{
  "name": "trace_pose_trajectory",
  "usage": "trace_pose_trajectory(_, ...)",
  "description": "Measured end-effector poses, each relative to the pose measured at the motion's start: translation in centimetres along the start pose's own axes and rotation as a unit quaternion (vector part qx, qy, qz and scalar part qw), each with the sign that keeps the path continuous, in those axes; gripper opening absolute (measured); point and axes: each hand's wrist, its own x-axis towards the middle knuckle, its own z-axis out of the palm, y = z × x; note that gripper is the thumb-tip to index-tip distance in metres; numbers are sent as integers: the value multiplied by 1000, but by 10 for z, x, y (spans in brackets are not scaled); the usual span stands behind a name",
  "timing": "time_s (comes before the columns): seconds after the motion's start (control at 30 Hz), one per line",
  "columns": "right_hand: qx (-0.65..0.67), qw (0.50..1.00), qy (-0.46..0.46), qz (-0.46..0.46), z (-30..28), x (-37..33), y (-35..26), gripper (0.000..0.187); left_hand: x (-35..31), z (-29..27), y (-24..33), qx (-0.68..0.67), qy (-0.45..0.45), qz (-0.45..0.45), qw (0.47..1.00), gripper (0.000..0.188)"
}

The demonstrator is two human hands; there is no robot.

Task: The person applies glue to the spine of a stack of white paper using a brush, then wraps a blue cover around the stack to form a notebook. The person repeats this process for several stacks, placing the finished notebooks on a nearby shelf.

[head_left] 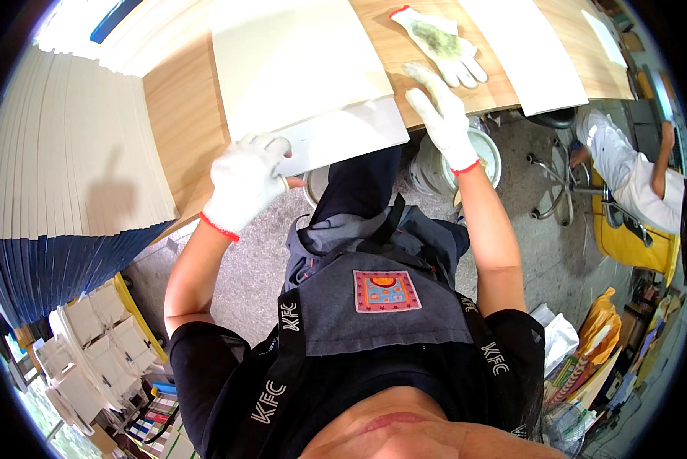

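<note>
A stack of large cream-white sheets point(297, 57) lies on the wooden table, with a whiter sheet point(343, 138) jutting past the table's near edge. My left hand point(245, 182), in a white knit glove with a red cuff, closes on this sheet's near left corner. Its fingers curl on top, and a bare fingertip pokes out below the edge. Right of the sheets, my gloved right hand point(444, 126) is held at the table edge with its fingers stretched and apart, holding nothing. A loose white glove point(440, 47) with a dirty palm lies just beyond it.
A tall pile of cream and dark-blue boards point(76, 153) stands at the left. Another white sheet point(531, 53) lies on the table at right. Below the table stand white buckets point(485, 153). A person in white point(626, 164) sits beside a swivel chair base point(565, 187) at right.
</note>
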Motion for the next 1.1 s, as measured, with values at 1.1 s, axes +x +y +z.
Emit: trace_pose_trajectory(1.1, 21, 998, 50, 14, 1, 2, 9, 45, 69, 14, 67, -89, 100, 202, 970, 22)
